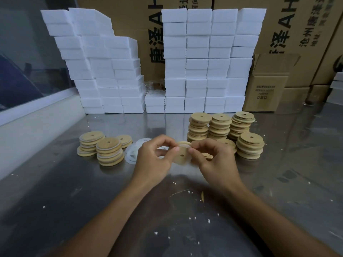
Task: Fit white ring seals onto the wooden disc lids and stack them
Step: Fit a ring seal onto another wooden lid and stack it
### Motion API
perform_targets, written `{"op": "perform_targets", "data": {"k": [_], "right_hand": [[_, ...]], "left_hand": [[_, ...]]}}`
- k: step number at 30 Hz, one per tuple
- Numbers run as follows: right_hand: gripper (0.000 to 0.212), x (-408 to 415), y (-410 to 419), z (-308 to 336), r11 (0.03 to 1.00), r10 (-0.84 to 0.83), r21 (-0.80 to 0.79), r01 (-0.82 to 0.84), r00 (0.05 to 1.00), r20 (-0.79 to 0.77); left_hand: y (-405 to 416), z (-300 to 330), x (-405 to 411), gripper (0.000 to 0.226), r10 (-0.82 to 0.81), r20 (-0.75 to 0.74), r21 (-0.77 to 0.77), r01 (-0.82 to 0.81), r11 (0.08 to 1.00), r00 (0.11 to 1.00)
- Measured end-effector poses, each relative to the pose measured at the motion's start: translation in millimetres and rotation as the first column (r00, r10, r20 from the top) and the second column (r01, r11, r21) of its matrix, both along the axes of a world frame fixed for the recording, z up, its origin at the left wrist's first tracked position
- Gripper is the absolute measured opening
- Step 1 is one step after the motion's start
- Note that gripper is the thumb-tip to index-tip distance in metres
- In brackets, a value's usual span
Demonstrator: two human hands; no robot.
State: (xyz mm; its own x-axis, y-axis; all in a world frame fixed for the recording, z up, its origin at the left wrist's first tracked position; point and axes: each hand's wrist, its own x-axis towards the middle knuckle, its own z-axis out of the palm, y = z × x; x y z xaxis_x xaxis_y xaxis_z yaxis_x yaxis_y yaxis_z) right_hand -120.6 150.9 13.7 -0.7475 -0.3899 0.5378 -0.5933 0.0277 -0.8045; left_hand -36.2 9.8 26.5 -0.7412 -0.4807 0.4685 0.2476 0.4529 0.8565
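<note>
Wooden disc lid (pixel 182 155), its centre hole facing the camera, is held just above the steel counter (pixel 74 191) at mid-frame, the left hand (pixel 155 158) and right hand (pixel 213 156) pinching opposite edges with curled fingers, apparently to work a white ring seal (pixel 183 144) around its rim; how far the seal is seated cannot be told. Loose white rings (pixel 132 153) lie in a heap just left of the left hand, within easy reach. Stacks showing white edges (pixel 104 148) stand at centre left, seemingly finished, while taller stacks of bare wooden discs (pixel 225 129) wait right of centre, likely the supply. White foam blocks (pixel 196 60) and cardboard cartons (pixel 269 86) fill the upper frame.
</note>
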Motion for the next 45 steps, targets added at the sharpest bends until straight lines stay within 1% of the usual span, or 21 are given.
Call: {"op": "perform_targets", "data": {"k": [1,3,8,11,14,16,18,19,21,22,24,27,28,30,33,36,39,42,45], "right_hand": [[0.003,1,1,0,1.000,-0.013,0.021,0.014,0.999,-0.049],[0.003,2,0,1,1.000,-0.013,0.024,0.015,0.998,-0.067],[0.004,2,0,9,0.999,0.049,-0.026,-0.047,0.993,0.111],[0.002,1,3,10,0.996,0.090,-0.039,-0.086,0.986,0.138],[0.002,2,4,10,0.995,0.095,-0.010,-0.095,0.992,0.080],[0.004,2,3,8,0.995,0.095,-0.017,-0.094,0.993,0.063],[0.010,2,1,7,0.989,0.134,-0.086,-0.124,0.983,0.128],[0.012,2,1,7,0.983,0.152,-0.123,-0.133,0.975,0.163],[0.013,1,0,5,0.980,0.151,-0.155,-0.123,0.971,0.186],[0.012,1,0,4,0.983,0.133,-0.145,-0.109,0.977,0.168],[0.007,0,0,3,0.994,0.069,-0.094,-0.062,0.995,0.075],[0.005,1,2,2,0.999,0.034,-0.039,-0.037,0.997,-0.067],[0.005,2,2,2,0.999,0.034,-0.021,-0.036,0.995,-0.093],[0.008,4,2,3,1.000,0.022,-0.003,-0.022,0.994,-0.106],[0.013,4,1,5,0.999,0.016,-0.030,-0.017,0.999,-0.032],[0.015,4,0,9,0.994,0.074,-0.091,-0.064,0.991,0.109],[0.012,4,1,11,0.985,0.139,-0.133,-0.112,0.967,0.215],[0.008,4,2,13,0.981,0.176,-0.127,-0.148,0.953,0.248],[0.005,6,2,12,0.983,0.181,-0.084,-0.165,0.952,0.248]], "left_hand": [[1,0,0,0.026,-0.008,-0.006,-0.036,0.008,0.999,1.000],[0,0,0,0.026,-0.007,-0.006,-0.066,0.006,0.998,1.000],[-5,-1,-1,0.028,0.017,-0.028,-0.096,-0.020,0.995,0.999],[-6,-1,-1,0.033,0.018,-0.034,-0.086,-0.021,0.996,0.999],[-6,-2,-1,0.030,0.026,-0.012,0.013,-0.026,1.000,1.000],[-5,-1,0,0.027,0.021,-0.011,0.138,-0.019,0.990,1.000],[-5,1,0,0.026,0.004,-0.025,0.259,0.002,0.966,1.000],[-4,2,0,0.024,-0.007,-0.024,0.294,0.013,0.956,1.000],[-3,3,0,0.017,-0.031,-0.006,0.335,0.031,0.942,0.999],[-2,3,0,0.016,-0.041,0.004,0.344,0.037,0.938,0.999],[-1,2,0,0.015,-0.044,0.004,0.301,0.041,0.953,0.999],[-2,2,0,0.015,-0.026,-0.030,0.092,0.028,0.995,0.999],[-1,2,0,0.016,-0.030,-0.040,0.048,0.032,0.998,0.999],[1,1,-1,0.019,-0.037,-0.047,0.022,0.038,0.999,0.998],[1,1,-1,0.018,-0.035,-0.046,0.029,0.036,0.999,0.998],[-3,4,0,0.019,-0.056,-0.052,0.052,0.059,0.997,0.997],[-5,4,1,0.017,-0.100,-0.043,0.085,0.103,0.991,0.994],[-6,3,1,0.019,-0.095,-0.041,0.156,0.100,0.983,0.995],[-7,1,1,0.025,-0.081,-0.030,0.231,0.086,0.969,0.996]]}}
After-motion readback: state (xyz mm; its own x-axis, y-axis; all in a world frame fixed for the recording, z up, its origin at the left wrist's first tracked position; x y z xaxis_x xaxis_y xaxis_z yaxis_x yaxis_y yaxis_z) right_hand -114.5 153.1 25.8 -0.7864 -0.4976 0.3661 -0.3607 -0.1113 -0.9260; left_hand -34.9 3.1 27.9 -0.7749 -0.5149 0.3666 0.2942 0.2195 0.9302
